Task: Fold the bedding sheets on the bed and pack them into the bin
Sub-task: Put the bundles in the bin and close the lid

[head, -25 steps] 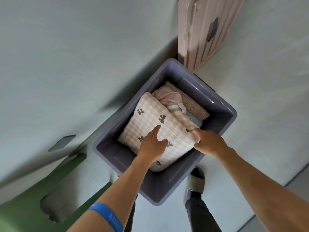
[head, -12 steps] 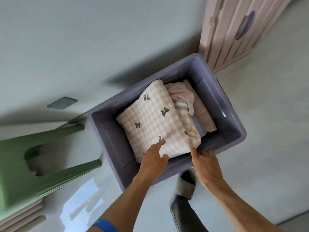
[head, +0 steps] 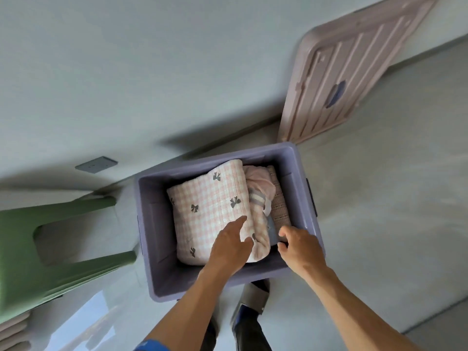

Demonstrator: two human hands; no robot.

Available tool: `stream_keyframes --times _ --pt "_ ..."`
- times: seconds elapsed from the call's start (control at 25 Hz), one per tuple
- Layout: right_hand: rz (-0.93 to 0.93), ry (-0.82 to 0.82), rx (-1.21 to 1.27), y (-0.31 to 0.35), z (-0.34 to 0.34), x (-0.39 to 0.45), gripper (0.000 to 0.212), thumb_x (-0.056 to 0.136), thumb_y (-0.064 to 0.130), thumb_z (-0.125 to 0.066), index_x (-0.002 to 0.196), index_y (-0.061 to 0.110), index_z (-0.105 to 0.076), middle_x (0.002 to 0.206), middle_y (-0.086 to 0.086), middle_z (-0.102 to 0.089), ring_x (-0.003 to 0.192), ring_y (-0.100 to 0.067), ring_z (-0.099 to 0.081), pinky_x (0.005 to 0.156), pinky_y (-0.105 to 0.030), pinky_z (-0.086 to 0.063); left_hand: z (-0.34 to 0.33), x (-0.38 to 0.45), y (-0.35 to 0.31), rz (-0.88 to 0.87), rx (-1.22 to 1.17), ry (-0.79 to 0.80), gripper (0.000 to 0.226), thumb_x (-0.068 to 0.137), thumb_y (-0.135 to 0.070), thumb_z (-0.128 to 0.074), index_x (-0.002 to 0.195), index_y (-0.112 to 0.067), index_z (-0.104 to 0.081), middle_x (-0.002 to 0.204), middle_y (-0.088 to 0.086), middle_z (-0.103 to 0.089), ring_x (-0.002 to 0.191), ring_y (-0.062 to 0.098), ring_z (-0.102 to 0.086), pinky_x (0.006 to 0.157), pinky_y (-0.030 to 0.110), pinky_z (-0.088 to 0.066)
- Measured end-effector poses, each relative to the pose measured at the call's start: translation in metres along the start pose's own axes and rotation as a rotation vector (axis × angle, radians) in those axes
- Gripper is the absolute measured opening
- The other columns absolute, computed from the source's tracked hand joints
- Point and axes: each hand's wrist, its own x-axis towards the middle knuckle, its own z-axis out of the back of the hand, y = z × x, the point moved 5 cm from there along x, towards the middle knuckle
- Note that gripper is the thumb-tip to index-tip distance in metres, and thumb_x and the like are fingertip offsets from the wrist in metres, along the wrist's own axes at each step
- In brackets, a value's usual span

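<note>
green plastic stool [head: 30, 252] at far left, lying tipped with legs pointing right, some pale stacked things under it at the bottom left corner. grey wall plate [head: 96, 164] above it on the wall. centre: purple bin [head: 149, 224] on the floor against the wall, open top. inside it the folded pink checked sheet with grey bows [head: 210, 211] fills the left and middle of the bin, lying flat, rolled edge toward the right. left hand [head: 231, 245] rests on the near right part of that sheet, fingers straight and slightly spread, pressing down, not curled round it. right of the sheet a bunched pink cloth [head: 260, 184], then a woven beige folded piece [head: 279, 206] along the bin's right wall. right hand [head: 300, 245] at the near right corner of the bin, fingers curled inward; cannot tell if they pinch anything. slippered foot [head: 253, 297] just below the bin. pink ribbed lid [head: 347, 69] leans on the wall at upper right.
</note>
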Motion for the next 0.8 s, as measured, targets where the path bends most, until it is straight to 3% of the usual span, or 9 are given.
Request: stream_keyframes --times 0.16,0.36,0.56,0.64,0.68,0.8 --pt "-0.026 -0.073 0.042 0.005 0.114 0.007 0.031 0.094 0.029 -0.055 0.125 0.024 -0.055 0.121 0.003 -0.064 0.110 -0.024 -0.059 0.084 -0.032 -0.045 0.045 -0.029 -0.074 -0.127 -0.068 -0.071 0.057 0.096 -0.022 -0.049 0.149 -0.035 -0.032 0.152 -0.009 -0.037 0.138 0.012 -0.036 0.107 0.023 -0.029" --pt "0.103 -0.212 0.087 0.029 0.208 0.039 0.035 0.093 0.027 -0.056 0.128 0.021 -0.053 0.127 0.000 -0.060 0.114 -0.026 -0.056 0.087 -0.035 -0.045 0.082 -0.021 -0.144 -0.206 -0.101 -0.159 0.060 0.093 -0.019 -0.048 0.150 -0.033 -0.032 0.151 -0.008 -0.040 0.128 0.011 -0.046 0.098 0.019 -0.035" --pt "0.146 -0.213 0.161 -0.005 0.256 0.123 0.035 0.093 0.024 -0.058 0.127 0.019 -0.055 0.129 -0.003 -0.062 0.115 -0.028 -0.058 0.091 -0.038 -0.048 0.058 0.037 -0.177 -0.099 -0.181 -0.219 0.062 0.091 -0.013 -0.046 0.149 -0.030 -0.035 0.140 -0.003 -0.051 0.114 0.017 -0.057 0.095 0.027 -0.046" --pt "0.215 -0.204 0.102 -0.012 0.275 0.146 0.037 0.093 0.022 -0.059 0.129 0.017 -0.053 0.124 -0.005 -0.063 0.110 -0.031 -0.058 0.087 -0.039 -0.049 0.041 0.055 -0.181 -0.007 -0.234 -0.239 0.061 0.092 -0.013 -0.047 0.149 -0.030 -0.034 0.128 -0.006 -0.058 0.097 0.008 -0.059 0.084 0.019 -0.048" --pt "0.258 -0.238 0.066 -0.014 0.288 0.156 0.038 0.092 0.020 -0.059 0.128 0.016 -0.053 0.121 -0.007 -0.062 0.107 -0.032 -0.058 0.085 -0.039 -0.049 0.034 0.061 -0.188 0.019 -0.262 -0.248 0.062 0.093 -0.015 -0.049 0.150 -0.031 -0.033 0.123 -0.007 -0.060 0.094 0.004 -0.057 0.084 0.017 -0.048" --pt "0.363 -0.418 -0.050 -0.017 0.349 0.200 0.039 0.085 0.013 -0.061 0.122 0.012 -0.053 0.121 -0.011 -0.056 0.108 -0.035 -0.054 0.085 -0.040 -0.045 0.030 0.088 -0.225 0.078 -0.460 -0.294 0.062 0.094 -0.018 -0.055 0.150 -0.030 -0.032 0.137 0.000 -0.053 0.117 0.012 -0.052 0.105 0.036 -0.044"
